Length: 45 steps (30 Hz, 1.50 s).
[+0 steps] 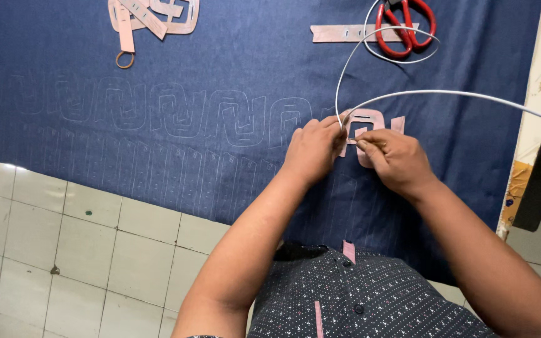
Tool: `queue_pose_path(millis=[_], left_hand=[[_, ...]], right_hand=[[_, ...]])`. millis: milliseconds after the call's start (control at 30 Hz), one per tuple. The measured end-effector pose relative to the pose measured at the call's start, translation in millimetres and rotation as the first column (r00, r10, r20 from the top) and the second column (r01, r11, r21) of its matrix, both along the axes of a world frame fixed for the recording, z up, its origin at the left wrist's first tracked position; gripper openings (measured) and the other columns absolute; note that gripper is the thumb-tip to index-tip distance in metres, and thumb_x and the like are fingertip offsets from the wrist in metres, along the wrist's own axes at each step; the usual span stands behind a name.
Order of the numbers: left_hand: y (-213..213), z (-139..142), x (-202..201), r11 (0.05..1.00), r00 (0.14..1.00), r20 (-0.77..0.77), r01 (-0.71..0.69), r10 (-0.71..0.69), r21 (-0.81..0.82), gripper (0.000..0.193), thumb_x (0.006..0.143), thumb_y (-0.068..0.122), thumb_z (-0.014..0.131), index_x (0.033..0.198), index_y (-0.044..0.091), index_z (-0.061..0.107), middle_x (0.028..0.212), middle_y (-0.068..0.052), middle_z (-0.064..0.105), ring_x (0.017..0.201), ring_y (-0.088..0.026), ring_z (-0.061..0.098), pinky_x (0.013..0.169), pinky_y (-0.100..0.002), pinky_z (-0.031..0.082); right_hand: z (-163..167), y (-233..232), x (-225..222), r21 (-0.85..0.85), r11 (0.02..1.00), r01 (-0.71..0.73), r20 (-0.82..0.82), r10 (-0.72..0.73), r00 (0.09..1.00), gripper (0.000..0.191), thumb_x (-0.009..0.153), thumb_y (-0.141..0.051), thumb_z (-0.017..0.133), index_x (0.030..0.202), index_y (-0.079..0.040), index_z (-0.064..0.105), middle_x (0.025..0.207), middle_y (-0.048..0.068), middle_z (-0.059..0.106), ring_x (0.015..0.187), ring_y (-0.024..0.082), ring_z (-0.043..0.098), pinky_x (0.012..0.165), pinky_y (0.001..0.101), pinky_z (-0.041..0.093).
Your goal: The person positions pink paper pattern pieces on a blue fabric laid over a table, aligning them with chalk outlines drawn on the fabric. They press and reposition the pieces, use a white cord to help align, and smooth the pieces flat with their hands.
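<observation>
Nearest the camera is the person's dark patterned shirt [358, 300], and beyond it both forearms reach out over a dark blue cloth [233, 94] spread on the tiled floor [76, 250]. The cloth carries faint traced outlines of looped shapes in a row, with rows of narrow strips below them.

The left hand [313, 149] has its fingers pressed together, pinching the end of a thin white cord [408, 94] against a pink cut-out piece [367, 120] that lies on the cloth toward its right edge. The right hand [394, 158] pinches something small between thumb and forefinger at the same piece; what it holds is too small to tell, perhaps the cord's tip. The step in hand looks like working the cord along or into the pink piece. The next move would call for a steady pinch from both hands, with the piece kept flat while the cord is fed, since the cord arcs stiffly away and could spring loose.

Farther off, the cord loops up to red-handled scissors [406, 28] at the cloth's far right corner, beside a flat pink strip [345, 32] with slots. At the far edge, left of centre, sits a pile of pink cut-outs [151, 15] with a small ring [125, 59]. No packages, labels or signs show.
</observation>
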<state>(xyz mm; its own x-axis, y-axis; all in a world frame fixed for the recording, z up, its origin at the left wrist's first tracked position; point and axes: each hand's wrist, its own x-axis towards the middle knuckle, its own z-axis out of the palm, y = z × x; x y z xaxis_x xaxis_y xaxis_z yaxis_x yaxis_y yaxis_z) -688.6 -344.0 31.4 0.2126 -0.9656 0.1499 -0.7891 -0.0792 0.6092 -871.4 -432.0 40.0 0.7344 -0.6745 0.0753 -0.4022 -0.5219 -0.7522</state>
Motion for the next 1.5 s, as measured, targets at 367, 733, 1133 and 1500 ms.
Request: queue_pose_path(millis=[367,733,1133,1500], left_hand=[[3.6,-2.7,4.5,0.998,0.998,-0.056,0.010,-0.007,0.060,0.013,0.086,0.014,0.069,0.099,0.014,0.068,0.128,0.007,0.067,0.096,-0.027,0.065,0.079,-0.045,0.050],[2.6,-3.1,6.0,0.999,0.998,-0.067,0.012,-0.009,0.049,0.013,0.088,0.016,0.070,0.101,0.014,0.069,0.129,0.007,0.067,0.097,-0.027,0.066,0.080,-0.045,0.050],[2.8,-10.0,4.6,1.000,0.999,-0.041,0.011,-0.012,-0.026,0.019,0.089,0.021,0.071,0.108,0.017,0.070,0.137,0.008,0.064,0.096,-0.025,0.066,0.077,-0.044,0.051],[7.7,-10.4,2.6,1.000,1.000,0.012,0.018,-0.018,-0.014,0.023,0.082,0.026,0.078,0.101,0.017,0.069,0.139,0.010,0.062,0.098,-0.022,0.065,0.079,-0.042,0.049]], right_hand=[[1.6,21.4,-9.9,-0.059,0.996,-0.071,0.029,0.073,0.997,0.013,0.095,-0.011,0.070,0.106,-0.005,0.075,0.099,0.011,0.075,0.087,0.026,0.074,0.078,0.0342,0.058],[-1.0,28.0,-2.5,-0.094,0.993,-0.075,0.095,0.084,0.992,0.011,0.094,-0.009,0.071,0.103,-0.004,0.073,0.097,0.012,0.075,0.086,0.027,0.073,0.077,0.0349,0.058],[-6.3,23.7,0.9,-0.036,0.999,0.003,0.068,-0.001,0.998,0.014,0.099,-0.014,0.068,0.107,-0.005,0.074,0.098,0.012,0.074,0.086,0.027,0.073,0.076,0.0351,0.057],[-1.2,-9.8,5.6,-0.257,0.966,-0.040,-0.026,0.034,0.999,0.015,0.100,-0.018,0.068,0.105,-0.006,0.074,0.103,0.010,0.075,0.089,0.030,0.073,0.078,0.0384,0.057]])
